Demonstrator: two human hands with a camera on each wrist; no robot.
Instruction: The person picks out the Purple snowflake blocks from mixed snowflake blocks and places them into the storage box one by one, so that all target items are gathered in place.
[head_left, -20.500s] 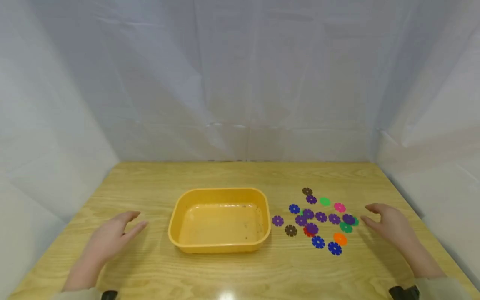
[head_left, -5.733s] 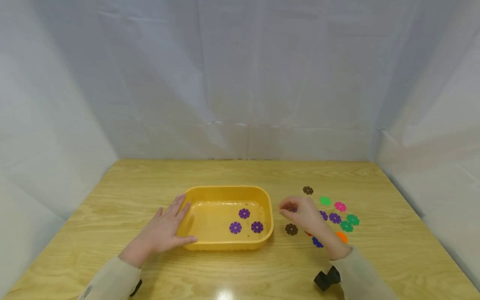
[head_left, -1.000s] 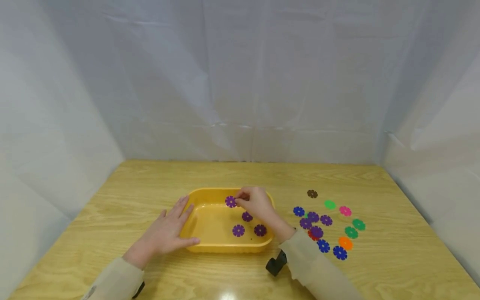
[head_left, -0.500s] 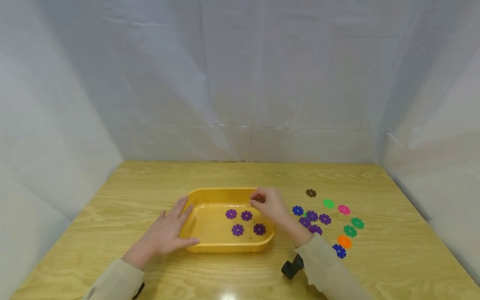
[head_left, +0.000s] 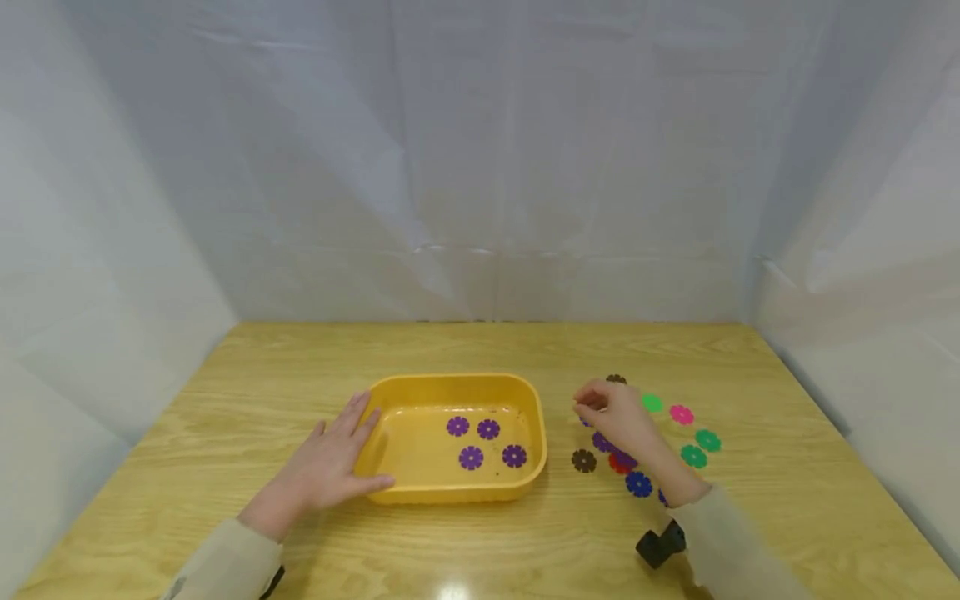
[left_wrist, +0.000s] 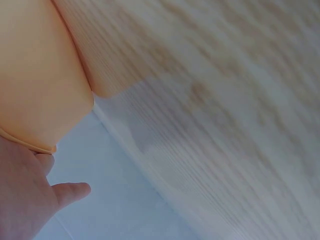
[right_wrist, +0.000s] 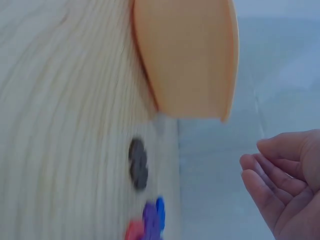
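My left hand [head_left: 326, 467] rests with spread fingers on the left rim of a yellow plastic tray [head_left: 450, 493]. In the left wrist view the hand [left_wrist: 25, 195] touches the edge of the tray [left_wrist: 45, 70]. Several purple snowflake discs [head_left: 471, 457] with notched edges lie flat inside the tray, apart from each other. Over the loose discs on the table hovers my right hand [head_left: 621, 421], partly covering purple and blue ones. The right wrist view shows that hand [right_wrist: 295, 182] with loosely bent fingers, thumb and fingertips apart, holding nothing.
Right of the tray lie brown [head_left: 583, 461], red [head_left: 619, 464], blue [head_left: 638, 484], green [head_left: 693, 456] and pink [head_left: 681, 414] snowflake discs, some overlapping. The right forearm hides others. White sheeting [head_left: 480, 167] walls the wooden table [head_left: 300, 358].
Purple discs from the table now lie in the tray, empty at first. My right hand released the latest one there and moved right, over the loose discs. My left hand came onto the tray earlier.
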